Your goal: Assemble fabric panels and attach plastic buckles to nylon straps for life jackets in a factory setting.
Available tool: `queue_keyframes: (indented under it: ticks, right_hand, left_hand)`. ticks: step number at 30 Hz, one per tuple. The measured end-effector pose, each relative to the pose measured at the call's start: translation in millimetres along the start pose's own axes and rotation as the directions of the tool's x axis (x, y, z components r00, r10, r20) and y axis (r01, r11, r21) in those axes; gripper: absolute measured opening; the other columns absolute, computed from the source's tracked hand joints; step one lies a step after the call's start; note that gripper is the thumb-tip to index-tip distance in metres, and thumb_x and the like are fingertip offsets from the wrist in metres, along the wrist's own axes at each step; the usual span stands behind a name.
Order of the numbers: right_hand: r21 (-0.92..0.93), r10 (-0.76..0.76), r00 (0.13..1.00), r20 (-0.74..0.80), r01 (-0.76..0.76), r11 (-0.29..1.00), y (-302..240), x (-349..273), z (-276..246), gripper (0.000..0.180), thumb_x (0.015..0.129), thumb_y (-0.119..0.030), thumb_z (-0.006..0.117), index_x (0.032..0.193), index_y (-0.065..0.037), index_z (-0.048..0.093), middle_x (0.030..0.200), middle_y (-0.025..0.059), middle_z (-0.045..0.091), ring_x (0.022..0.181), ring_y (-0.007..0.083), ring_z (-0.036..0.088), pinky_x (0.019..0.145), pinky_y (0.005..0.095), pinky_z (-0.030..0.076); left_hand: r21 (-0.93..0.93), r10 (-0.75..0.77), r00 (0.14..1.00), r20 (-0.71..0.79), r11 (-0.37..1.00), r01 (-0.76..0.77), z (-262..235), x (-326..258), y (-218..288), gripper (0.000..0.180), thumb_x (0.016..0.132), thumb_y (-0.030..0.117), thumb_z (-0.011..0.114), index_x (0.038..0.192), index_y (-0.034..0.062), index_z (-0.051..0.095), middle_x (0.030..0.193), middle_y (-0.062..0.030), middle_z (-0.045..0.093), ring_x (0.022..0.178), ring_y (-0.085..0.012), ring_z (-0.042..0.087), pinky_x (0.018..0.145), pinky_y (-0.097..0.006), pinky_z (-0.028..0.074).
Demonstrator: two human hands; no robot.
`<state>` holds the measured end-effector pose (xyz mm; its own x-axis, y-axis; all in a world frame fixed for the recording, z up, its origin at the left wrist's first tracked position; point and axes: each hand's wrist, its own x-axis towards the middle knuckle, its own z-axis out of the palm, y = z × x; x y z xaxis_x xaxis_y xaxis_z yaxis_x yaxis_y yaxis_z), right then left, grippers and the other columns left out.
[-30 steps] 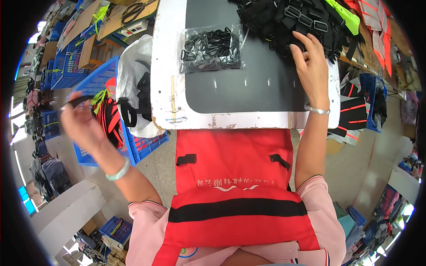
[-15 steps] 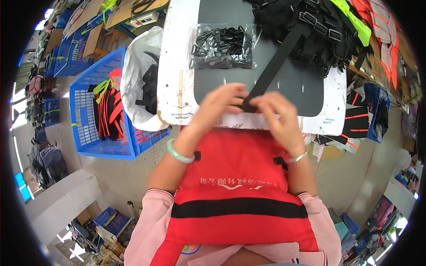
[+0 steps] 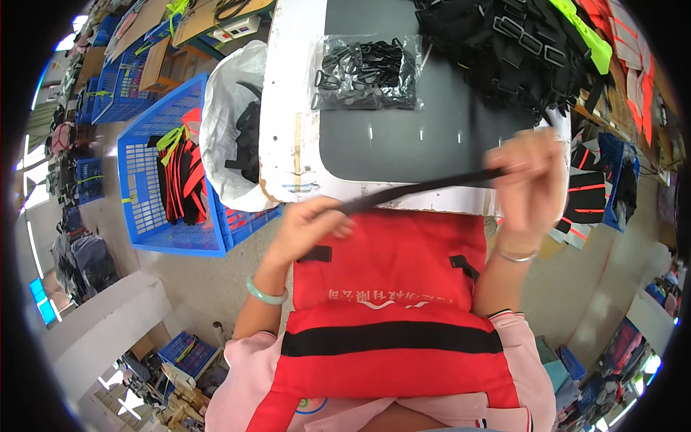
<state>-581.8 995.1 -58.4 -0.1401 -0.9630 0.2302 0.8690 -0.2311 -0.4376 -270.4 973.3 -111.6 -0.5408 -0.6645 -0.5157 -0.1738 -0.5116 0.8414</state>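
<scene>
A black webbing strap [image 3: 425, 186] is stretched between my two hands across the near edge of the table. My left hand [image 3: 311, 226] is closed around its left end, just off the table edge. Higher and farther right, my right hand [image 3: 531, 169] is raised, its fingers closed on the strap; motion smears them a little. Beyond the right hand lies a heap of black straps with buckles [image 3: 515, 57]. A clear plastic bag of black plastic buckles [image 3: 367, 72] rests on the grey table mat [image 3: 403, 147].
Left of the white table [image 3: 288, 155] stand a white sack [image 3: 219, 158] with black pieces and a blue crate [image 3: 140, 194] holding red-and-black striped pieces. Neon yellow fabric [image 3: 594, 47] lies by the heap. A red apron [image 3: 389, 252] covers my front.
My hands were together at the table edge on the strap's near end. They have spread apart, left hand toward me and leftward, right hand rightward, pulling the strap out sideways.
</scene>
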Motion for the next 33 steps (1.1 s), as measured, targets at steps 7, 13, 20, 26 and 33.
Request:
queue_keyframes:
  ticks: [7,13,20,26,33]
  right_hand:
    - [-0.481,-0.488,0.806,-0.334,0.299,0.824,-45.4,-9.1,-52.0,0.026,0.099,-0.023,0.04,0.108,-0.002,0.052,0.074,0.0021,0.042,0.068,0.0153,0.042,0.069,0.0332,0.04]
    - [-0.752,-0.363,0.779,-0.511,-0.201,0.628,-6.4,-22.8,-42.5,0.058,0.098,-0.05,0.025,0.094,0.0,0.053,0.061,-0.0034,0.036,0.049,0.0053,0.028,0.044,0.0208,0.024]
    - [-0.775,-0.128,0.868,-0.481,-0.352,0.525,22.3,-40.7,-45.3,0.053,0.099,-0.043,0.023,0.089,-0.001,0.053,0.062,-0.0046,0.035,0.051,0.0031,0.027,0.046,0.0199,0.022]
    - [-0.782,-0.087,0.898,-0.431,-0.324,0.532,23.0,-38.2,-41.6,0.039,0.098,-0.036,0.039,0.092,-0.001,0.054,0.065,-0.0052,0.04,0.057,0.0026,0.03,0.05,0.0188,0.025]
    - [-0.878,-0.067,0.932,-0.355,-0.308,0.366,31.4,-30.0,-37.3,0.023,0.087,-0.021,0.064,0.093,-0.001,0.054,0.074,-0.0045,0.051,0.066,0.0034,0.041,0.057,0.0186,0.034]
  left_hand:
    - [-0.421,0.225,0.776,-0.589,0.734,-0.533,-35.3,21.1,18.5,0.018,0.09,0.007,0.054,0.106,-0.0002,0.05,0.097,-0.0166,0.063,0.084,-0.0233,0.065,0.073,-0.034,0.056]
    - [-0.423,0.41,0.74,-0.533,0.628,-0.653,-13.7,117.3,69.4,0.026,0.09,0.013,0.055,0.112,-0.0017,0.05,0.081,-0.0099,0.059,0.075,-0.0182,0.06,0.071,-0.036,0.054]
    - [0.792,0.697,0.703,-0.143,0.506,-0.341,4.4,183.9,78.6,0.027,0.077,0.019,0.066,0.09,-0.0045,0.062,0.077,-0.02,0.06,0.07,-0.0355,0.058,0.068,-0.04,0.047]
    - [0.894,0.552,0.832,-0.058,0.4,-0.203,8.5,194.7,89.3,0.031,0.072,0.017,0.067,0.092,-0.0051,0.062,0.083,-0.0232,0.061,0.081,-0.0372,0.059,0.073,-0.042,0.047]
    - [0.861,0.545,0.837,-0.055,0.451,-0.236,17.4,194.7,95.5,0.032,0.072,0.017,0.066,0.095,-0.0051,0.062,0.081,-0.0209,0.062,0.077,-0.0352,0.06,0.07,-0.039,0.047]
